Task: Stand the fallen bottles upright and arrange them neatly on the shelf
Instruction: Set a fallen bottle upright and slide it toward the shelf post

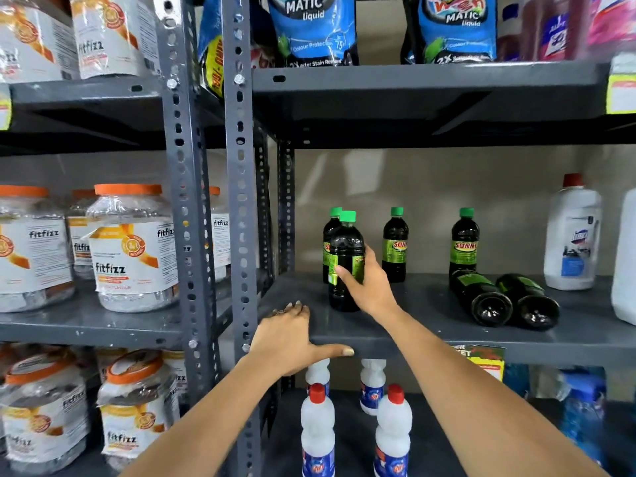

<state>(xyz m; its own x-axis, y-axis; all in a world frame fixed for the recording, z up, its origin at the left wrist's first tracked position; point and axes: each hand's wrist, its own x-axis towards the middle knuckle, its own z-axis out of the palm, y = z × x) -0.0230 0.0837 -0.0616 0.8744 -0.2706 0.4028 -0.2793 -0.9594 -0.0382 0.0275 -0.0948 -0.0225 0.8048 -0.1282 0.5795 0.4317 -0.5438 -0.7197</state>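
On the grey middle shelf (430, 342) stand dark bottles with green caps and green labels. My right hand (370, 287) is wrapped around the front upright bottle (346, 249), which stands just ahead of another upright bottle (328, 232). Two more stand further back: an upright bottle (395, 244) in the middle and an upright bottle (464, 242) to the right. Two fallen bottles lie side by side on the right, bases toward me: the left fallen bottle (481, 296) and the right fallen bottle (528, 299). My left hand (292, 339) rests on the shelf's front edge, holding nothing.
White jugs (573, 235) with red caps stand at the shelf's right end. Slotted grey uprights (241, 201) divide the racks. Orange-lidded jars (132, 249) fill the left rack. Blue detergent pouches (311, 29) sit above; white red-capped bottles (318, 425) stand on the shelf below.
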